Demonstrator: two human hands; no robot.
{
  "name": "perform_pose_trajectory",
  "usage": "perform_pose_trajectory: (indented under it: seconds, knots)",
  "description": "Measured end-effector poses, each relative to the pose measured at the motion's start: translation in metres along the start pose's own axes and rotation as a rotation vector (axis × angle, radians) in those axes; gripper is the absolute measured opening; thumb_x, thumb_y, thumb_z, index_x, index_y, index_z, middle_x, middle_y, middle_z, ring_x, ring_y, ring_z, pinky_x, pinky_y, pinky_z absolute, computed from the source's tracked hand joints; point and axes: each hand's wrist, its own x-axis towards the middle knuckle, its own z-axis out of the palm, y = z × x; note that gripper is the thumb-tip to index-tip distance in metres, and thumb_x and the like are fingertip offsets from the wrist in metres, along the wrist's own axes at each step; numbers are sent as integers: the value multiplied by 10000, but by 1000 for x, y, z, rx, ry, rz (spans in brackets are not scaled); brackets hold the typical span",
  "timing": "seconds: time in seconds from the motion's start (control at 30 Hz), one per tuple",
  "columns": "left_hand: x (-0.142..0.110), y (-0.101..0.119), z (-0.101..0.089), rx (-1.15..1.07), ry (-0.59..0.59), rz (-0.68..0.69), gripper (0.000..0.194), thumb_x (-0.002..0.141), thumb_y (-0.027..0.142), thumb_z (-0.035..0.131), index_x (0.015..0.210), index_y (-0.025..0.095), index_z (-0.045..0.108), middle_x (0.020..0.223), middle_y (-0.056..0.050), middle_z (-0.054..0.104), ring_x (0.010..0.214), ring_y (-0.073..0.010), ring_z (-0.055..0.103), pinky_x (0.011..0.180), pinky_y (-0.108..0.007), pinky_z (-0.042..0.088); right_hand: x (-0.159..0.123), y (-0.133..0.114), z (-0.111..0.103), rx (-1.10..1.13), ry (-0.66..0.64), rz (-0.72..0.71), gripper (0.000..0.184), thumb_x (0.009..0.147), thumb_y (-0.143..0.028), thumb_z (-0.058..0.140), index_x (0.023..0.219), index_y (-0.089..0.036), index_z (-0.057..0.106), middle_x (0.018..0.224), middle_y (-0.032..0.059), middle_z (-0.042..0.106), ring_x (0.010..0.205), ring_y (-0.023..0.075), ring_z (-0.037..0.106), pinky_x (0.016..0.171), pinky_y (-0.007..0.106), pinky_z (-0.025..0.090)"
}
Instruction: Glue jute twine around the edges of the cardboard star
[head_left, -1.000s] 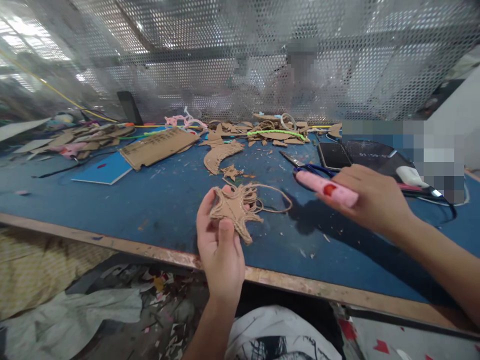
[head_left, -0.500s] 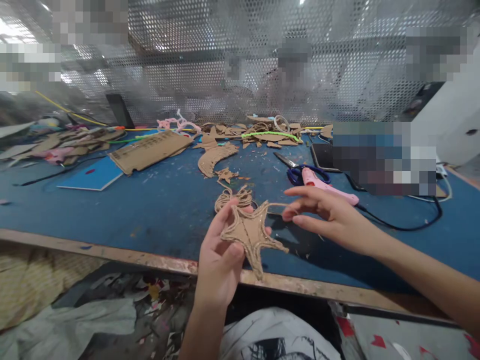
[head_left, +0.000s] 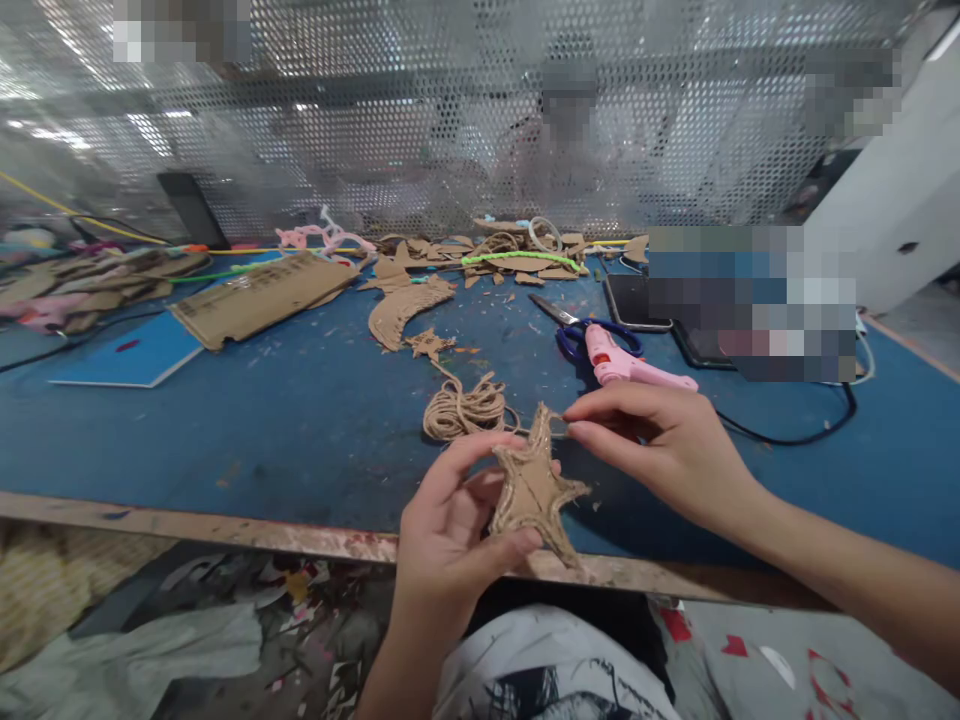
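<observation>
Cardboard star in my left hand, twine in my right
So I've got the cardboard star [head_left: 534, 488] pinched between left thumb and fingers, right over the table's [head_left: 300, 430] near edge, one arm pointing away from me and its long axis slanting down to the lower right. Left hand [head_left: 450, 520] is palm-up-ish, curled; right hand [head_left: 667, 450] comes in from the side, thumb and index closed on the twine strand [head_left: 557, 420] by the star's top tip. Twine coil [head_left: 465, 408] sits just beyond.

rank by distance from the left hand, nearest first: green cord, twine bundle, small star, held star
1. Held star: in the left hand
2. Twine bundle: just beyond the hand
3. Small star: farther back
4. Green cord: far back, among cardboard scraps
</observation>
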Motion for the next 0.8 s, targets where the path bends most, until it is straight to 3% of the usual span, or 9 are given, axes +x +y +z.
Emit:
perform_pose_trajectory:
  seconds: [0.13, 0.23, 0.47, 0.63, 0.8]
  knots:
    - [-1, -2, 4, 15, 6, 36, 442, 627, 261, 836, 1044, 282, 691, 1051, -16, 641, 838, -188, 697, 753, -288, 593, 2, 2, 2, 163, -39, 106, 183, 795, -333, 665, 905, -193, 712, 809, 31, 729, 670, 136, 641, 572, 232, 506]
    - [-4, -6, 6, 37, 12, 66, 443, 647, 270, 822, 1068, 273, 683, 1087, -35, 617, 902, -208, 690, 794, -292, 584, 3, 0, 1, 223, -51, 120, 124, 800, -304, 660, 820, -188, 702, 758, 14, 718, 656, 116, 645, 574, 203, 511]
    - [-1, -13, -3, 161, -142, 241, 492, 695, 195, 791, 1158, 286, 650, 1128, -42, 621, 1047, -189, 640, 865, -240, 558, -7, -8, 2, 63, 121, -49, 68, 786, -166, 639, 743, -206, 673, 683, -15, 703, 576, 87, 629, 516, 169, 490]
    - [1, -15, -3, 216, -153, 311, 495, 723, 186, 769, 1190, 278, 630, 1129, -48, 629, 1064, -170, 629, 876, -220, 548, -11, -10, 3, -49, 194, -143, 110, 769, -119, 656, 751, -210, 715, 676, -21, 729, 519, 75, 630, 488, 153, 494]
    - [2, -16, -2, 226, -92, 340, 475, 719, 207, 777, 1168, 269, 634, 1104, -48, 641, 1043, -172, 636, 865, -236, 553, -11, -10, 2, 121, 135, -172, 163, 770, -115, 658, 833, -234, 751, 824, 8, 764, 744, 128, 709, 660, 200, 566]
